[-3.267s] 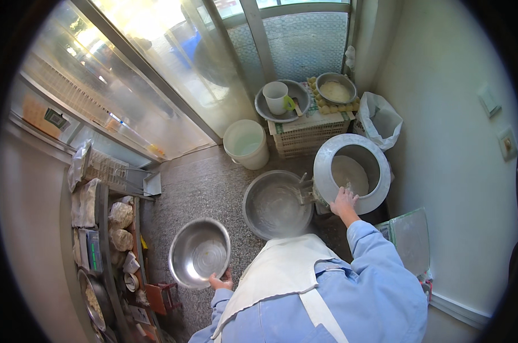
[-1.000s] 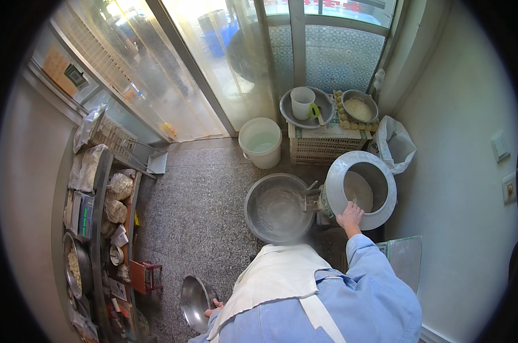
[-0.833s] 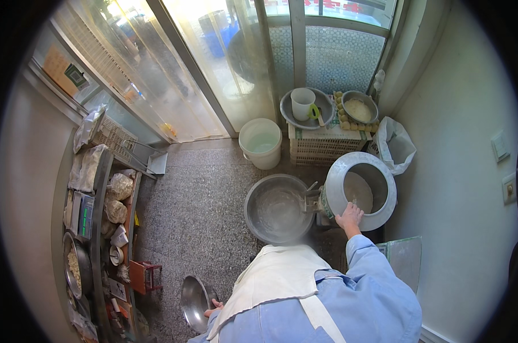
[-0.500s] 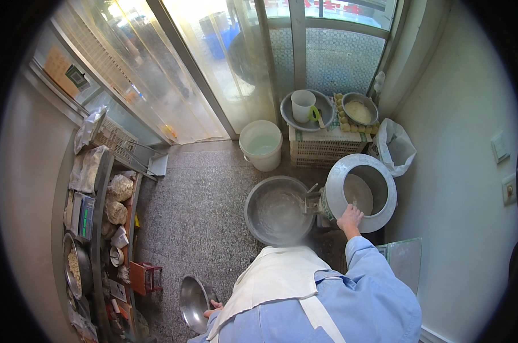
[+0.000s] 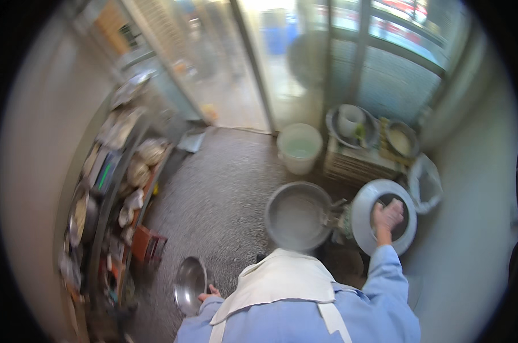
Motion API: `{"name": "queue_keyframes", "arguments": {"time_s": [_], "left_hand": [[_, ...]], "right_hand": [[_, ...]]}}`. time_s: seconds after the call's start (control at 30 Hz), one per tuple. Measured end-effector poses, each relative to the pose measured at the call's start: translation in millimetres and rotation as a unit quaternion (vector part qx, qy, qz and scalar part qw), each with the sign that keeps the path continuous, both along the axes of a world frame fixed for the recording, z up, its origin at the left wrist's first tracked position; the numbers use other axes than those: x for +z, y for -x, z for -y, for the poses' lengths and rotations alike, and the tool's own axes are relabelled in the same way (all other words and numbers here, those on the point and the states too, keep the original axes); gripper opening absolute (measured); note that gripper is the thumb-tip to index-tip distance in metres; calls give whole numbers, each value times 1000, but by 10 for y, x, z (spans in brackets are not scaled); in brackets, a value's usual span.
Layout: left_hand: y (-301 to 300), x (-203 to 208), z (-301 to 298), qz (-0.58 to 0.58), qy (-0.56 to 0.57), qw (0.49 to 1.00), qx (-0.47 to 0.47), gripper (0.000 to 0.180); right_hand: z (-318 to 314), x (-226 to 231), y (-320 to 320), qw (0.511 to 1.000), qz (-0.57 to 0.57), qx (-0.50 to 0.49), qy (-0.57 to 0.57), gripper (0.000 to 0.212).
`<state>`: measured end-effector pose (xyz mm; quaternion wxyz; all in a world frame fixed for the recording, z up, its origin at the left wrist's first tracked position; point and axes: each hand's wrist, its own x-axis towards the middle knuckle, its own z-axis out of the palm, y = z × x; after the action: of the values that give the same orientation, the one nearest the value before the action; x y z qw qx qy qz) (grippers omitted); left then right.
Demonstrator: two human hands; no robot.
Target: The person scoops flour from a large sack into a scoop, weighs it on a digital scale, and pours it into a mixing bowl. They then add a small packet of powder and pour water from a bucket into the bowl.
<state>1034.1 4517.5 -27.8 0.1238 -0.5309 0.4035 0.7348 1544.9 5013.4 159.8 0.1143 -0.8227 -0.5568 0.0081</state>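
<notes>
Room: a corner with a pale wall (image 5: 470,240) on the right, glass panels (image 5: 396,68) and clear plastic curtains (image 5: 213,86) ahead, all softened by blur.
Floor (image 5: 213,200): speckled grey; water slopped from a knocked bucket could make it slick.
Shelving (image 5: 115,191): along the left, loaded with bags (image 5: 139,171).
Stacked crates (image 5: 350,166): near the glass, bearing a metal dish with a white jug (image 5: 349,119).
Hopper (image 5: 360,226): wide-rimmed pale metal, at the right; if anything turns inside, a reaching hand could be caught, though its inside is too dark to judge.
Basin (image 5: 298,217): grey, on the floor just left of the hopper.
Bucket (image 5: 299,163): white, beyond the basin.
Steel bowl (image 5: 186,288): tilted, low left, well apart from the hopper; held at one side only, it could slip or swing.
Right hand (image 5: 388,216): over the hopper's mouth, fingers bent; cannot tell whether they hold anything.
Left hand (image 5: 211,293): fingers gripping the steel bowl's right rim.
</notes>
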Motion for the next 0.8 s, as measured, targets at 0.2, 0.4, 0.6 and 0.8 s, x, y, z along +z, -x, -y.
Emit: {"name": "queue_keyframes", "arguments": {"time_s": [0.2,0.4,0.6,0.8], "left_hand": [[-274,305,-233,-65,18,993,95,54],[-555,600,-404,-86,46,992,77,57],[-603,521,-318,-34,28,994,101,59],[-642,395,-312,-43,47,988,141,57]], "right_hand": [[477,-469,148,992,18,51,116,74],[661,-768,103,983,0,67,173,75],[591,-694,68,971,-29,80,222,69],[608,-660,51,973,-42,90,210,68]]}}
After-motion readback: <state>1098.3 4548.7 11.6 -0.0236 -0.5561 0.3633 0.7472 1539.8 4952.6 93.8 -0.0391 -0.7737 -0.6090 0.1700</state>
